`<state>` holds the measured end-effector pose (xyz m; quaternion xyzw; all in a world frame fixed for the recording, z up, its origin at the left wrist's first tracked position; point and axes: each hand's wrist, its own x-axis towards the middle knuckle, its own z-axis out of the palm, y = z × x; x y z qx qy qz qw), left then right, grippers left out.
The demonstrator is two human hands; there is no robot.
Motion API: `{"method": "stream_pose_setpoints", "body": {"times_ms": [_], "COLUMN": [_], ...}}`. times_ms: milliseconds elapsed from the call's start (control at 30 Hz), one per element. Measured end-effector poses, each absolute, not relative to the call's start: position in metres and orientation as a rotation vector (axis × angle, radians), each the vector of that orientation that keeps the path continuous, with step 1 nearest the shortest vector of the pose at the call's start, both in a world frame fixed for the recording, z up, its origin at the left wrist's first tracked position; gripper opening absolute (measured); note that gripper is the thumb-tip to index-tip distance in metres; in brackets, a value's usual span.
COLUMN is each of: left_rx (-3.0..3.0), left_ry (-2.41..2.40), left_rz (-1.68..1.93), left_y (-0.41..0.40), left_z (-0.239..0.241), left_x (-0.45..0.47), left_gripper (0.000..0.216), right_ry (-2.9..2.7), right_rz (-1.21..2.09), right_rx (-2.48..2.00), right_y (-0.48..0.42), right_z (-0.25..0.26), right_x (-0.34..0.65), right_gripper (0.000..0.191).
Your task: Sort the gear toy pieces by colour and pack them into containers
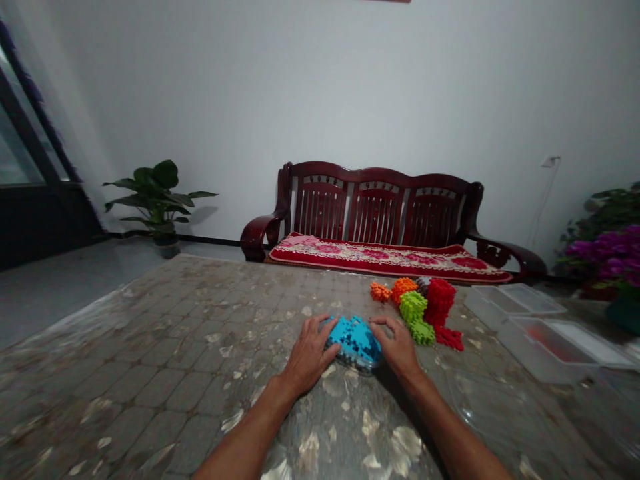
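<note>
While the pale wall [320, 93] fills the top of the view, the broad table [150, 380] stretches out below it, its grey-brown cover patterned with a lattice and pale flowers. Past the far edge sits a dark red wooden bench [377, 217], three slatted panels across its back, a red floral seat cover [390, 257] spread along it. Over on the left, a leafy potted plant [157, 193] stands on the floor; purple flowers [613, 253] crowd the right side. Two translucent plastic boxes [527, 350] sit at the table's right, something reddish showing in the nearer one.

And now, front and centre, the two bare hands! The left hand [311, 348] spreads over the left side of the blue pieces [353, 338], thumb on the near side; the right hand [399, 343] curls at their right, thumb and fingertips close together. Whether either one has a piece pinched, it's impossible to tell. That blue heap lies between them, a clear dish rim [364, 365] showing beneath it on the table.

Just beyond the right hand, a red stack [440, 303] rises tallest, a green stack [414, 308] beside it, then an orange stack [403, 289], and last a little orange cluster [380, 292].
</note>
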<state>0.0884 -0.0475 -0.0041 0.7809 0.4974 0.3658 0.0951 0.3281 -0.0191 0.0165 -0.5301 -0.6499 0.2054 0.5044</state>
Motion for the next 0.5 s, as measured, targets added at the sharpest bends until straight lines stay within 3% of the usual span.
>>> {"method": "stream_pose_setpoints", "body": {"times_ms": [200,500], "left_rx": [2.240,2.324], "left_ry": [1.428,1.426], "left_rz": [1.315,1.287], "left_y": [-0.049,-0.053], "left_z": [-0.002,0.009], "left_x": [0.084,0.080], "left_gripper": [0.031,0.006], "right_ry": [-1.458,-1.221], "right_rz": [0.426,0.636], "right_rx": [-1.214,-1.294], "right_y": [-0.017,-0.008], "right_z": [0.003,-0.010], "right_x": [0.336,0.340], "right_gripper": [0.036,0.057]}}
